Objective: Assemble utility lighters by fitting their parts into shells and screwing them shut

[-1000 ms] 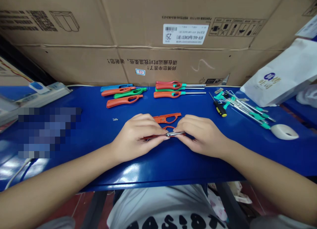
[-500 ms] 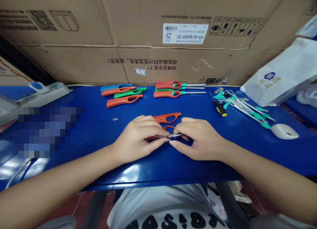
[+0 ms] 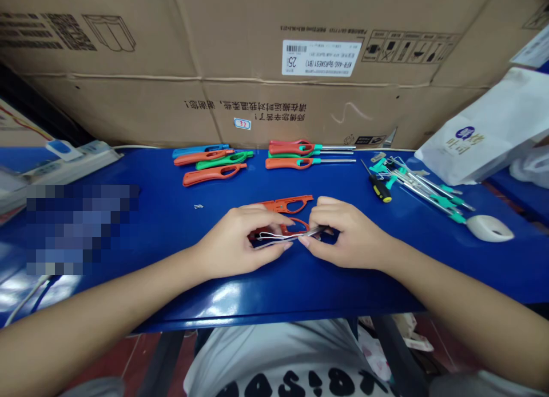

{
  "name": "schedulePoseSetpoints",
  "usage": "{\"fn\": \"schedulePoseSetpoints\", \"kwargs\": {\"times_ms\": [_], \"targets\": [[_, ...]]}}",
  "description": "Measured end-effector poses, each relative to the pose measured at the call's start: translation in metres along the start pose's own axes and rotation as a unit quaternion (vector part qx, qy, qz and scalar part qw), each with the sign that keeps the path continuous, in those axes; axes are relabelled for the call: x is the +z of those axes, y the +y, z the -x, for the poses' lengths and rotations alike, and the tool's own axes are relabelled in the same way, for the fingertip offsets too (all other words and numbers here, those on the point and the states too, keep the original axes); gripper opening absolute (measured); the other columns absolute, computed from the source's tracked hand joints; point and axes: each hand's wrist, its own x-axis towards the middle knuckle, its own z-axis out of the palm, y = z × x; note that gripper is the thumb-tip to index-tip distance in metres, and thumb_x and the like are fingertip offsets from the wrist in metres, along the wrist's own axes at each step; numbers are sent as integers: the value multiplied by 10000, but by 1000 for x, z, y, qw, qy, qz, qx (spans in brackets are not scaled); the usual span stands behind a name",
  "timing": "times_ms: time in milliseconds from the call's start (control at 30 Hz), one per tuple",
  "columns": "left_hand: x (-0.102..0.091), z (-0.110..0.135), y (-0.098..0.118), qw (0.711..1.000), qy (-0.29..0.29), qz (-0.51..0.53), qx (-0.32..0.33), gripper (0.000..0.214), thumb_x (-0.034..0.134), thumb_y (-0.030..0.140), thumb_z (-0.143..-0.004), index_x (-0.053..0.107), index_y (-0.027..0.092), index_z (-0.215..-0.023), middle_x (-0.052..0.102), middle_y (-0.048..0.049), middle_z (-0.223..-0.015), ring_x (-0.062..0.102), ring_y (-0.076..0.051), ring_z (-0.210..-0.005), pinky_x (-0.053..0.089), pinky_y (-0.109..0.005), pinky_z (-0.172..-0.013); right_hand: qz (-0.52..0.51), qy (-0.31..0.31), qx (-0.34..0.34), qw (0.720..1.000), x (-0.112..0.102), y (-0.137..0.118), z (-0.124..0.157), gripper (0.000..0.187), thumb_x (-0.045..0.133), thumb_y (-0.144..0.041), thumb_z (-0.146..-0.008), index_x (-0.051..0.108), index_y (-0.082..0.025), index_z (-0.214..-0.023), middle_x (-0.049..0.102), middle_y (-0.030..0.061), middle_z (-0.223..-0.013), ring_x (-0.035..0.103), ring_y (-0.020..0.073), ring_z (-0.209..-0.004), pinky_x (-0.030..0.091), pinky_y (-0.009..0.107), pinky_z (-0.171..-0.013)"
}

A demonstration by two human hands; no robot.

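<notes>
One metal tube in the right hand, over the near middle of the blue table; thumb and forefinger pinch it close to its left end, other fingers curled behind. Left hand just beside: thumb and forefinger clearly parted, white wires running through the gap toward the tube. Left thumb is against the lowest, paler strand; cannot tell whether the curled fingers behind grip anything. Fingertips of both hands near each other, small gap. Orange half-shell right behind the wires, partly hidden by the hands; second orange shell lies farther back, loop end to the right. Small screws left of it, loose in a little cluster. Four handles, blue, orange, green, orange, lie at back left, some overlapping. Lighters with metal rods to their right, red, green and orange, rods pointing right. Black-yellow screwdriver at right, tilted, beside a pile of loose rods with teal ends. White mouse-like item touches or nearly touches the pile. White bag behind, against the carton.
</notes>
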Motion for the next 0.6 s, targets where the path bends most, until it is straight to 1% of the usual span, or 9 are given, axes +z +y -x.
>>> {"fn": "schedulePoseSetpoints", "kwargs": {"times_ms": [67,133,200,333,433,533,600], "targets": [[-3,0,-3,1000,-14,-3,-15,226,739,194,-856,736,182,-1082,767,-5,-894,690,-124,-819,541,-209,-735,3,-8,8,1000,-5,4,-1,278,647,-309,-867,507,-195,-656,561,10,-634,467,154,-690,348,281,-619],[-5,0,-5,999,-21,-6,-30,182,716,189,-870,747,180,-1049,761,-9,-888,663,-104,-731,522,-189,-649,15,-16,30,999,-9,10,-1,280,657,-320,-855,506,-201,-651,552,11,-629,466,161,-691,350,285,-619],[-6,0,-8,999,-29,-10,-38,168,701,199,-884,752,180,-1043,757,-15,-894,625,-88,-655,503,-185,-601,24,-25,55,998,-13,15,0,293,661,-350,-854,510,-203,-650,545,13,-639,474,163,-687,358,288,-624],[-6,-1,-13,998,-49,-17,-36,202,716,237,-891,749,186,-1084,746,-38,-949,622,-98,-680,506,-196,-623,14,-54,99,994,-15,21,1,271,672,-370,-841,537,-201,-679,548,9,-686,505,154,-685,370,277,-620],[-5,-1,-16,997,-65,-24,-41,258,755,262,-868,739,194,-1117,731,-31,-928,587,-91,-642,490,-195,-600,7,-64,119,991,-13,22,0,242,683,-367,-828,547,-202,-716,546,-1,-711,502,142,-676,370,264,-612],[-5,-1,-16,997,-57,-32,-51,236,721,220,-883,740,193,-1117,722,-19,-894,546,-74,-587,465,-188,-570,6,-70,130,989,-11,23,-1,241,687,-366,-825,535,-204,-731,547,-8,-720,488,132,-664,363,259,-607],[-5,-2,-15,997,-51,-37,-52,216,697,195,-886,746,187,-1096,714,-19,-877,556,-75,-598,463,-186,-574,3,-66,130,989,-10,24,-2,241,686,-359,-824,528,-204,-730,541,-12,-716,485,127,-657,367,256,-606]]}}
